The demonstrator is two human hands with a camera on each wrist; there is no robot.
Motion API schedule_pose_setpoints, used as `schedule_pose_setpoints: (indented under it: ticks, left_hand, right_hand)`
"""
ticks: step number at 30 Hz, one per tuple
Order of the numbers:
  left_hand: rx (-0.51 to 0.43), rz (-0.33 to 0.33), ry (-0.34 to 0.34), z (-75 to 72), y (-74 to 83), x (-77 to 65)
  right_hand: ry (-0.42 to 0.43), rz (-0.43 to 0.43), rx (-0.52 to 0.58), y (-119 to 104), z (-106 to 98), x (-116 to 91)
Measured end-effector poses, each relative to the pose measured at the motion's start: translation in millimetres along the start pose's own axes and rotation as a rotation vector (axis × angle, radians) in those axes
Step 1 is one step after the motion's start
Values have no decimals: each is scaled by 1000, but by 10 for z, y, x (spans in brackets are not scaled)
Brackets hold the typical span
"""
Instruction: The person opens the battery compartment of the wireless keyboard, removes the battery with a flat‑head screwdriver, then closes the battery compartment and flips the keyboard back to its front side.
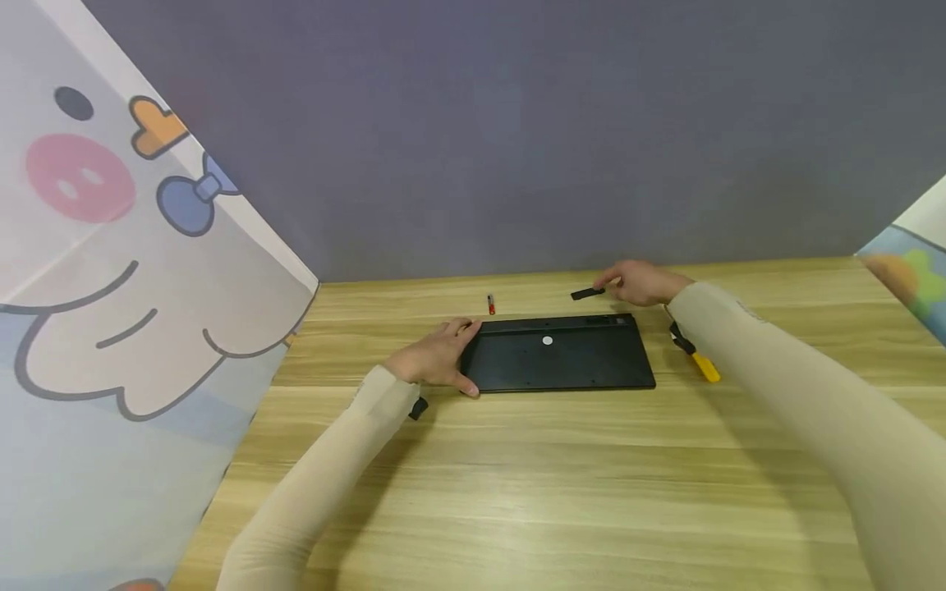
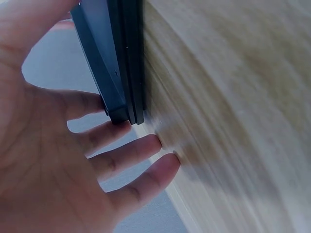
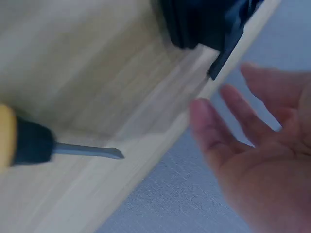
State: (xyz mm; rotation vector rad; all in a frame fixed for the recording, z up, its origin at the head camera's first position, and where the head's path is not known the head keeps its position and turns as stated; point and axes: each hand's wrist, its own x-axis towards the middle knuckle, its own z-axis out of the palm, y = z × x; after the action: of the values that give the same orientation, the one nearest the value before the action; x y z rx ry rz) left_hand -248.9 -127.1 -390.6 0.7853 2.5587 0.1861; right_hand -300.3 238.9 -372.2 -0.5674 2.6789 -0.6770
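A black keyboard (image 1: 562,361) lies with its underside up, a round white sticker on it and a slot near its far right corner. My left hand (image 1: 438,355) grips its left end, thumb at the near corner and fingers at the far one. In the left wrist view the outer fingers (image 2: 141,182) reach the tabletop beside the keyboard's edge (image 2: 130,63). Beyond the keyboard is a small flat black cover (image 1: 587,293). The right hand (image 1: 641,282) hovers at that cover's right end, fingers loosely extended; whether they touch it is unclear. Nothing shows in the right palm (image 3: 272,165).
One small battery (image 1: 491,304) lies behind the keyboard, to the left. A yellow-handled screwdriver (image 1: 704,366) lies right of the keyboard, partly under my right forearm; its metal blade (image 3: 90,150) shows in the right wrist view. A grey panel (image 1: 517,148) stands along the table's far edge.
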Motion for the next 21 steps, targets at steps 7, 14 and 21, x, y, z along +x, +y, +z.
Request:
schedule_pose_setpoints:
  ticks: [7, 14, 21]
  left_hand:
    - [27, 0, 3, 12, 12, 13]
    - [24, 13, 0, 24, 41, 22]
    - [22, -6, 5, 23, 25, -13]
  right_hand:
    - [-98, 25, -50, 42, -35, 260]
    - [-52, 90, -53, 22, 22, 326]
    - [-35, 104, -57, -1, 30, 362]
